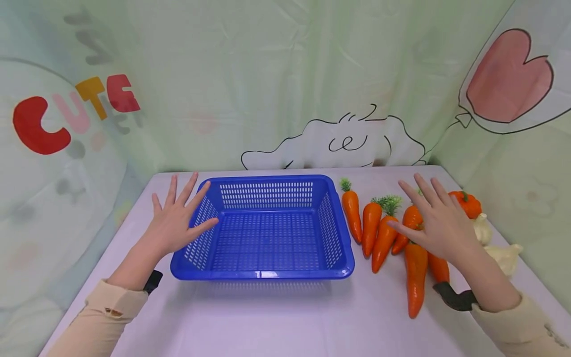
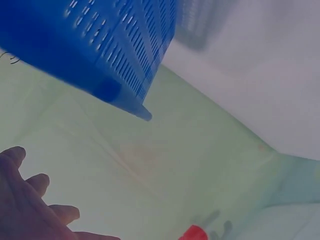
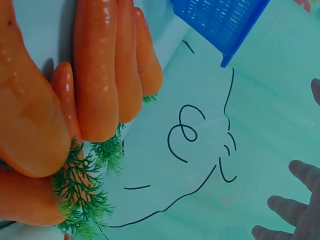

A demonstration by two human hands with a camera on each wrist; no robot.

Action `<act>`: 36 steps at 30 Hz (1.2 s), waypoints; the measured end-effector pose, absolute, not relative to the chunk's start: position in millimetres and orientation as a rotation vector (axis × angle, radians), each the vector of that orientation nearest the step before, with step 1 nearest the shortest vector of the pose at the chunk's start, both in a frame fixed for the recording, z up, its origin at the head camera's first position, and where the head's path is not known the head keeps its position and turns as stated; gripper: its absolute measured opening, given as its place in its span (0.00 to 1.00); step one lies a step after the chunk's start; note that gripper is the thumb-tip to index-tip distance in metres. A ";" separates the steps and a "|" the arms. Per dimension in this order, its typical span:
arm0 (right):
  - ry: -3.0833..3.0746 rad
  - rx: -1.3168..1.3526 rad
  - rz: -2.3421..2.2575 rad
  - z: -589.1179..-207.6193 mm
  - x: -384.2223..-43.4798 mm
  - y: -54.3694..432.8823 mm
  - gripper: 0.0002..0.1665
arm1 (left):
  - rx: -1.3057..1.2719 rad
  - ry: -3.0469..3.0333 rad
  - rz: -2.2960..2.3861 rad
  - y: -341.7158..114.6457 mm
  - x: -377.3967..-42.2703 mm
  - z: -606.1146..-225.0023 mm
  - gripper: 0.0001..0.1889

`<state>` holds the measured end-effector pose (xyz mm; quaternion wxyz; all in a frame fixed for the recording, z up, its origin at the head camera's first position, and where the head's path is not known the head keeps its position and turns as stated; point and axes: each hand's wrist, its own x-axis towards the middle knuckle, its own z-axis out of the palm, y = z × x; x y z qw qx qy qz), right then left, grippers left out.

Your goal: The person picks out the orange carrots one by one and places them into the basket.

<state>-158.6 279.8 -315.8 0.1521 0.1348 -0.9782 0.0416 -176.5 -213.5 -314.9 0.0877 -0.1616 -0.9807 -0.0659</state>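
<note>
Basket (image 1: 263, 274) of slotted blue plastic, which lay just right of the left hand (image 1: 174, 221), whose fingers were spread apart, orange carrots (image 1: 383, 244), which lay mostly left of the right hand (image 1: 446, 225), whose fingers were also apart, garlic bulbs (image 1: 505, 258) to that hand's right.

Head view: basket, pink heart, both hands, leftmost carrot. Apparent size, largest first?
1. Basket
2. Pink heart
3. Left hand and right hand: look alike, not ranked
4. Leftmost carrot
</note>
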 end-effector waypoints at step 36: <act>-2.860 0.272 0.210 -356.7 -132.3 299.1 0.57 | -0.393 -2.975 -0.482 -228.7 -179.0 -344.4 0.44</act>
